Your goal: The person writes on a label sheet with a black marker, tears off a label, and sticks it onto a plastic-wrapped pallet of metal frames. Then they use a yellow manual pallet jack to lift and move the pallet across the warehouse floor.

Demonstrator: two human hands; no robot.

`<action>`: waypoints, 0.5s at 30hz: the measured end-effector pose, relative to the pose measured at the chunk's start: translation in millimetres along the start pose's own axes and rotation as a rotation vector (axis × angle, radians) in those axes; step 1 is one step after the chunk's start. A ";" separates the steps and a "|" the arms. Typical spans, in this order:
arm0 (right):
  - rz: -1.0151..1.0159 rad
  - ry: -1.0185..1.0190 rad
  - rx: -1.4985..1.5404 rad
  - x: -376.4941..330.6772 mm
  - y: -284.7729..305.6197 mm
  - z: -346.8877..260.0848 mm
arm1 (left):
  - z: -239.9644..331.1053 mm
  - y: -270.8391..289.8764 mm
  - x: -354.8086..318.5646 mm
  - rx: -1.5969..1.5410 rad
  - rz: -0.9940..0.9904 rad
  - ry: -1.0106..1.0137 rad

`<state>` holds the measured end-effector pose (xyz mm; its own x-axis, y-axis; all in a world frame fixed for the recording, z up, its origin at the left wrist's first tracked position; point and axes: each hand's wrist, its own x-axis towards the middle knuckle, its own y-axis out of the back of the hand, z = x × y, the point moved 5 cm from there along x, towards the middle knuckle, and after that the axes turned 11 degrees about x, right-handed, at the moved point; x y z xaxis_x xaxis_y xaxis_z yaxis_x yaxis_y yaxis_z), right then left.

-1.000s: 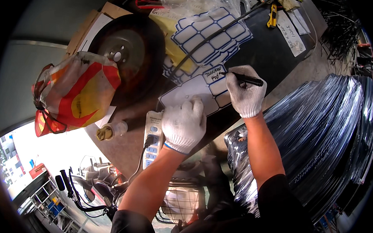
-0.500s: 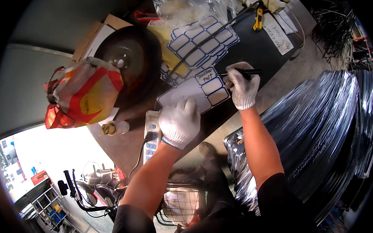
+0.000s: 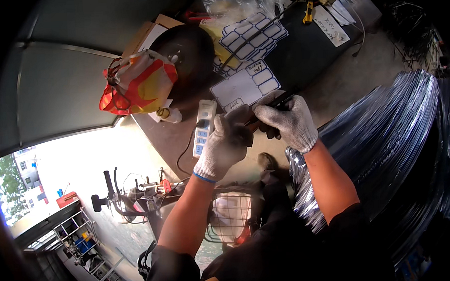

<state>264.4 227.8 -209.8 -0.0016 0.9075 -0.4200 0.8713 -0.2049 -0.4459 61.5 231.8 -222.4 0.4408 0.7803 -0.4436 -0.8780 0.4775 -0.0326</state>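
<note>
left hand (image 3: 223, 148), gloved: thumb up, fingers curled in front of you. a dark bit shows between it and the other hand, blurred; you cannot tell whether this hand grips anything. right hand (image 3: 292, 122), gloved: thumb and fingers closed around a black marker (image 3: 282, 100), held near the desk's front edge, the barrel tilted up to the right.

handling, judged by eye: the marker should be light, stiff and smooth, perhaps a little slippery against knit gloves. take it at mid-barrel, clear of the tip, which is hidden here. the white label sheet (image 3: 237, 87) lies flat on the desk (image 3: 159, 136) just beyond your hands, handwriting on its top blue-edged label and on a label at its lower edge. likely thin, bendy and easily creased; fresh ink may smear, so hold it by a blank margin.

farther out: power strip (image 3: 203, 114) just left of the sheet; a label stack (image 3: 275, 32) beyond it, crossed by a dark cable; red-yellow bag (image 3: 149, 83) to the left; yellow cutter (image 3: 308, 11) at upper right; shiny dark bundle (image 3: 365, 129) off the desk, to your right.
</note>
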 end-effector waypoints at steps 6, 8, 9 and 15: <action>-0.116 -0.061 -0.092 -49.8 -28.6 5.0 | 7.8 -14.4 -32.8 0.126 -0.039 -0.059; -0.119 -0.046 -0.134 -60.3 -36.0 5.4 | 6.5 -13.6 -40.4 -0.095 -0.153 -0.070; -0.127 -0.038 -0.154 -63.8 -39.5 7.2 | 10.5 -13.8 -44.6 -0.167 -0.197 -0.063; -0.142 -0.034 -0.204 -71.0 -43.3 14.2 | 20.3 -20.4 -55.0 -0.122 -0.118 0.080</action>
<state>219.9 167.0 -171.9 -0.1445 0.9085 -0.3922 0.9421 0.0052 -0.3352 58.9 187.3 -179.2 0.5299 0.6848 -0.5002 -0.8394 0.5076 -0.1944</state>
